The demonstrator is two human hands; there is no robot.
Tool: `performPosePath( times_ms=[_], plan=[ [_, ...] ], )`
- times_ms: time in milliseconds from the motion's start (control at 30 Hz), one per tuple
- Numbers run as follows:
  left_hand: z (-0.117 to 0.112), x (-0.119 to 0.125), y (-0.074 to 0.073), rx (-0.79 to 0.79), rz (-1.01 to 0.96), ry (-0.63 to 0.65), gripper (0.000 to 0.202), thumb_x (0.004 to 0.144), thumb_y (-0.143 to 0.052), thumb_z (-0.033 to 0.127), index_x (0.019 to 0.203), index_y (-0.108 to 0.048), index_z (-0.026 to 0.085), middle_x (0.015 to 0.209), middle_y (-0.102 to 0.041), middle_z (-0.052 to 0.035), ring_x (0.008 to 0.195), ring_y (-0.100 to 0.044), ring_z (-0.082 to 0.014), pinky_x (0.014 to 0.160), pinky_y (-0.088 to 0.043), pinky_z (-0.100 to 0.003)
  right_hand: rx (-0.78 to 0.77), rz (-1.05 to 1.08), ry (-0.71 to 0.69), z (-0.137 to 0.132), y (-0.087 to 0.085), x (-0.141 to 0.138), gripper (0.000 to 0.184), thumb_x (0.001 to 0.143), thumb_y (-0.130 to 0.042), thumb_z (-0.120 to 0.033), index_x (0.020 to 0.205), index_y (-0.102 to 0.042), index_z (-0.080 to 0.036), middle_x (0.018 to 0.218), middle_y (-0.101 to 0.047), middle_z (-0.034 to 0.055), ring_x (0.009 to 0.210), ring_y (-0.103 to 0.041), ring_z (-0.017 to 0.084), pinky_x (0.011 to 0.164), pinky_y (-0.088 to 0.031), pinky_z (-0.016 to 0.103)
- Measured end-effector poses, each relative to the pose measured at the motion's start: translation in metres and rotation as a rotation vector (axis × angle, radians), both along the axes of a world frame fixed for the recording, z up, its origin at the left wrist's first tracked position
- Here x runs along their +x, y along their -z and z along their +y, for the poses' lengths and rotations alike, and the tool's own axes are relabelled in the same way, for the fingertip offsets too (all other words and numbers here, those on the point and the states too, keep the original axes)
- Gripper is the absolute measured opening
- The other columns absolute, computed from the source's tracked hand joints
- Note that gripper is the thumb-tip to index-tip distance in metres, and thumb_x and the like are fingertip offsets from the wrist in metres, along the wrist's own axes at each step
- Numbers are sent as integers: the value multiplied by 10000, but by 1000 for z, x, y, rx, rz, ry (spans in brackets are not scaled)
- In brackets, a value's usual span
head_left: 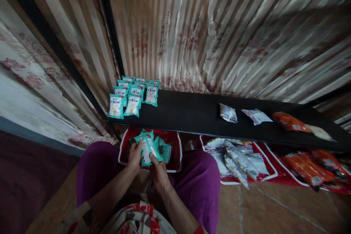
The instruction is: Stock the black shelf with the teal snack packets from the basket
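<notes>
A green snack bag [146,148] is held between my two hands over a red basket [177,153] with a white rim. My left hand [135,155] grips its left side, thumb on top. On the lower right side, my right hand [159,172] is closed on the same bag. Several more green snack bags [166,150] lie in the basket beneath and beside it. Above, at the left end of the black shelf [186,111], green-and-white snack bags [133,105] stand upright in rows, their printed fronts towards me.
White snack bags [228,112] and an orange bag [290,121] lie on the shelf's right part. Below are a red basket of silver-white bags [241,161] and another with orange bags [309,168]. Patterned curtains [192,36] and dark posts [111,25] stand behind and left.
</notes>
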State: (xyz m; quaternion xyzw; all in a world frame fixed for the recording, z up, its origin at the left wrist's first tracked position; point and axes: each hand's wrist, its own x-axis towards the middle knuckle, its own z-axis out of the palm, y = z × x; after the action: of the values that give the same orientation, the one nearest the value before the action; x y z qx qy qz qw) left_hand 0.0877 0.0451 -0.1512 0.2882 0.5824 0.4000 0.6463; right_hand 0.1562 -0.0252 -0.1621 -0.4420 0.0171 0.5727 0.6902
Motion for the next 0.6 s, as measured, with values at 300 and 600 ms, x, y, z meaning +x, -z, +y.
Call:
performPosePath(
  times_ms=[300, 600],
  plan=[
    [11, -3, 8, 68, 43, 58, 464, 647, -671, 581, 857, -587, 176, 738, -663, -19, 698, -645, -168, 621, -495, -252, -81, 17, -28, 1, -1, 7, 496, 593, -800, -357, 1045, -644, -228, 1026, -718, 38, 872, -675, 198, 734, -528, 286],
    [13, -9, 6, 3, 66, 29, 463, 665, -699, 534, 967, -609, 195, 1012, -680, -76, 934, -643, -211, 762, -501, -287, -103, 22, -43, 2, -7, 3, 535, 553, -819, -343, 1039, -633, -218, 921, -737, 30, 798, -683, 196, 708, -521, 287]
  ],
)
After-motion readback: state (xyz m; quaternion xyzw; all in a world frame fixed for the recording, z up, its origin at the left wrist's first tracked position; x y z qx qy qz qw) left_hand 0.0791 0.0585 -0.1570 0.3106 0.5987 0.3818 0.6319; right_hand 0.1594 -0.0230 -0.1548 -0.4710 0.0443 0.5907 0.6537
